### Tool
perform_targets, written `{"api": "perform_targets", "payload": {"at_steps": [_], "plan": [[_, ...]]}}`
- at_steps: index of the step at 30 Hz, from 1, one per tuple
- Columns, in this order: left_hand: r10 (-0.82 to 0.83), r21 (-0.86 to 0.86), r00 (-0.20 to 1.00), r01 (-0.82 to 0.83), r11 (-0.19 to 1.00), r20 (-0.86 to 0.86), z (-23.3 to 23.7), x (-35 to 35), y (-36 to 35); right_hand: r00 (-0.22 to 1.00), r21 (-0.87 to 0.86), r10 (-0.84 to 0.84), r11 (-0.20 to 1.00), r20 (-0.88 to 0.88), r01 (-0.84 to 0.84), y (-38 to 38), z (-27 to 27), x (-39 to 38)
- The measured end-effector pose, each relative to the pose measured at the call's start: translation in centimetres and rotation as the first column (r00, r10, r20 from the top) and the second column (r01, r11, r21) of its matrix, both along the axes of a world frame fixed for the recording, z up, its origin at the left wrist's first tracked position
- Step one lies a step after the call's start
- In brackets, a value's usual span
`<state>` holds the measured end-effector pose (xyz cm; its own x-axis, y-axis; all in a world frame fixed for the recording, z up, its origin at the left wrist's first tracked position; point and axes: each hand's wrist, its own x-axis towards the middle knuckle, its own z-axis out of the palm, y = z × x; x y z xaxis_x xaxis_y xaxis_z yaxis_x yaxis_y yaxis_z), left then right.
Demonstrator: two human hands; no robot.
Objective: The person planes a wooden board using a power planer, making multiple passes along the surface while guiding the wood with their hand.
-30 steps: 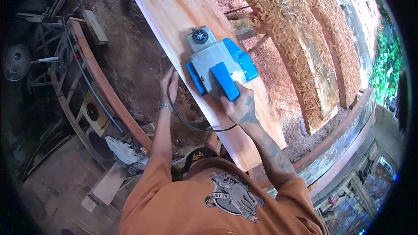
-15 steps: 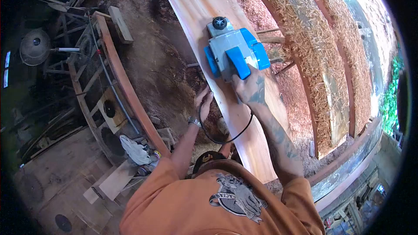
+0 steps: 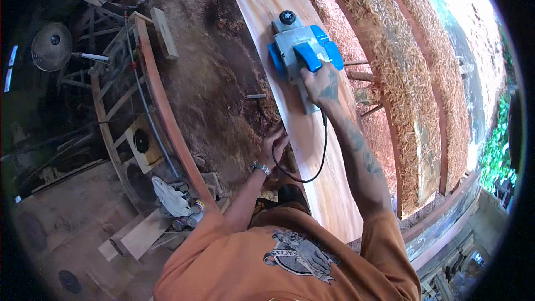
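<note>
A blue and grey electric planer (image 3: 295,50) rests on a long pale wooden board (image 3: 329,189). My right hand (image 3: 322,82) is wrapped round the planer's rear handle. Beside the board's left edge, my left hand (image 3: 274,144) is closed on the black power cord (image 3: 298,179), which loops across the board to the back of the planer. A metal-banded watch sits on my left wrist.
Thick beams covered in wood shavings (image 3: 395,78) lie to the right. At the left stand a wooden frame (image 3: 161,95), a fan (image 3: 52,46) and a white cloth (image 3: 170,196) near some cans. Shavings and dust cover the ground (image 3: 212,78).
The camera view has shifted. The planer and my right hand sit slightly farther forward along the board, and more of the board shows behind them. My left hand still holds the cord.
</note>
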<state>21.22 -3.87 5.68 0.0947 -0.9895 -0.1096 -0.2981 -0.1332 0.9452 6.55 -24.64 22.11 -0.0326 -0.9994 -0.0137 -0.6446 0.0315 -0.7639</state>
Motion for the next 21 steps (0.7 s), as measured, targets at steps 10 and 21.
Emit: {"api": "perform_targets", "payload": {"at_steps": [10,21], "plan": [[0.443,-0.286,0.846,-0.364,0.887,0.298,3.9,21.2,-2.2,0.986,0.042,0.083,0.996,-0.141,-0.078,-5.9,-2.3,1.6],[0.292,-0.246,0.617,-0.161,0.956,0.731,23.5,26.5,-14.9,1.0,-0.02,-0.01,1.0,-0.007,0.009,-9.6,0.0,4.7]]}}
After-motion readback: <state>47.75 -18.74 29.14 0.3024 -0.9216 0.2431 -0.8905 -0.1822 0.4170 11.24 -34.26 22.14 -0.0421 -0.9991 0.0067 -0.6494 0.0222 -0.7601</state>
